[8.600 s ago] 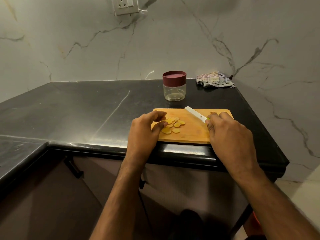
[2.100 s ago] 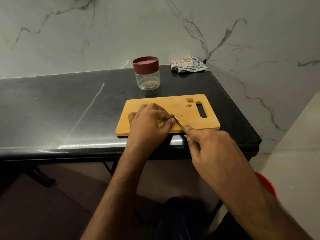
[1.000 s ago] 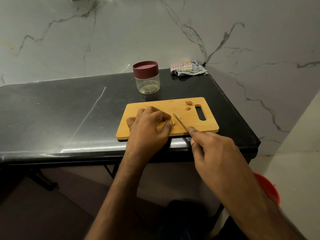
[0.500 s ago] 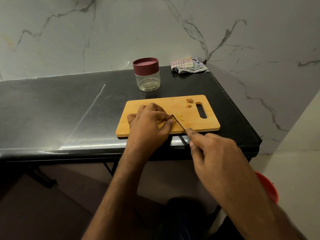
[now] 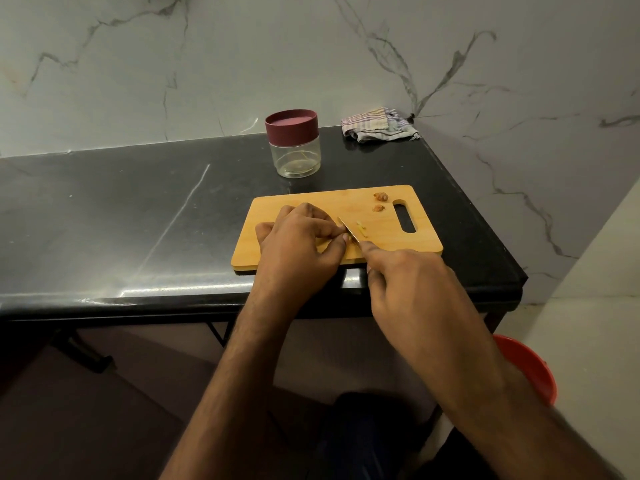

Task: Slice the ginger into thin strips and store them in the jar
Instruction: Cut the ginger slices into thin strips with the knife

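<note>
While left hand (image 5: 298,247) fingers curl over ginger, right hand (image 5: 412,289) grips knife (image 5: 349,233), on cutting board (image 5: 381,244).

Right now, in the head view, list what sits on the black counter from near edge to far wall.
Bamboo cutting board with the left hand and the knife blade on it → clear jar with maroon lid → striped folded cloth.
</note>
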